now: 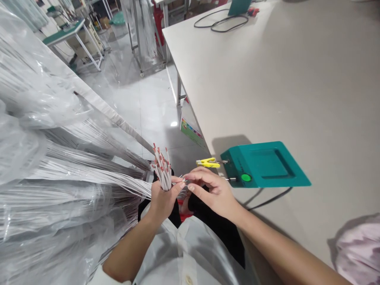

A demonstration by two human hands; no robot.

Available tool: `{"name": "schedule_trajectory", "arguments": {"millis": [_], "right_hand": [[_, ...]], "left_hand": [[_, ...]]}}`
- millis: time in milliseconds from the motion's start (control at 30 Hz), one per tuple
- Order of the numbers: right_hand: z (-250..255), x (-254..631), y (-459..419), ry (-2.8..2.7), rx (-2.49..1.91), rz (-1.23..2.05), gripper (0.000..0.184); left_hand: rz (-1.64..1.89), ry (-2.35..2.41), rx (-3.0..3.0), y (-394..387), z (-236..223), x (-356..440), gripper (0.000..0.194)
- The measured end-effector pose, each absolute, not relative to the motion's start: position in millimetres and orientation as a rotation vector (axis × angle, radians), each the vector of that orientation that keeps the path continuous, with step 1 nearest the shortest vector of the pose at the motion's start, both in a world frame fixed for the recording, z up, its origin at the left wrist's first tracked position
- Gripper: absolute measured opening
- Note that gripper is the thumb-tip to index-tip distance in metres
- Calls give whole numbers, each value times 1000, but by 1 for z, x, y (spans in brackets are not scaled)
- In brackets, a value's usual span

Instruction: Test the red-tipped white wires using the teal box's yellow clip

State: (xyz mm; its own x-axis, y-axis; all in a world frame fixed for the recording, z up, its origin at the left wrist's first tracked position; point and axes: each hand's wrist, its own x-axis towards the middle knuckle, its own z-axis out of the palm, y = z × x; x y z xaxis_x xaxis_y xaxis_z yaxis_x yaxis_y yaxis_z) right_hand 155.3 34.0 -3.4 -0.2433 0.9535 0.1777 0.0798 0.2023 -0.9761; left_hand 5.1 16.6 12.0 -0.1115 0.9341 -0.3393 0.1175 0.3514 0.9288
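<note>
My left hand [163, 198] is closed around a bundle of white wires [163, 178] whose reddish tips point up and away from me. The long ends of the bundle trail off to the left. My right hand [212, 190] is brought up to my left thumb, its thumb and forefinger pinching at a thin wire end [184, 180]; the detail there is small and partly hidden by the fingers. Just right of my hands, on the table, sits a green tester box [267, 164] with a green round button [246, 177] and a yellow clip [208, 162] on one terminal.
The pale table [267, 87] fills the right side. Plastic-wrapped wire bundles [74, 190] hang close on my left. A black cable [222, 23] lies at the table's far end, and pink cloth [360, 253] at lower right. A wheeled rack [145, 39] stands farther back.
</note>
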Motion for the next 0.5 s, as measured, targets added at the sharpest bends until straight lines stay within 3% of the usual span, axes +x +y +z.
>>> {"name": "schedule_trajectory", "arguments": {"millis": [200, 500], "right_hand": [[5, 163, 40, -1722, -985, 1088, 5], [-3, 162, 41, -1542, -1077, 1195, 25]], "left_hand": [[921, 1501, 1046, 19, 12, 9, 7], [870, 1479, 949, 18, 14, 6, 18]]}}
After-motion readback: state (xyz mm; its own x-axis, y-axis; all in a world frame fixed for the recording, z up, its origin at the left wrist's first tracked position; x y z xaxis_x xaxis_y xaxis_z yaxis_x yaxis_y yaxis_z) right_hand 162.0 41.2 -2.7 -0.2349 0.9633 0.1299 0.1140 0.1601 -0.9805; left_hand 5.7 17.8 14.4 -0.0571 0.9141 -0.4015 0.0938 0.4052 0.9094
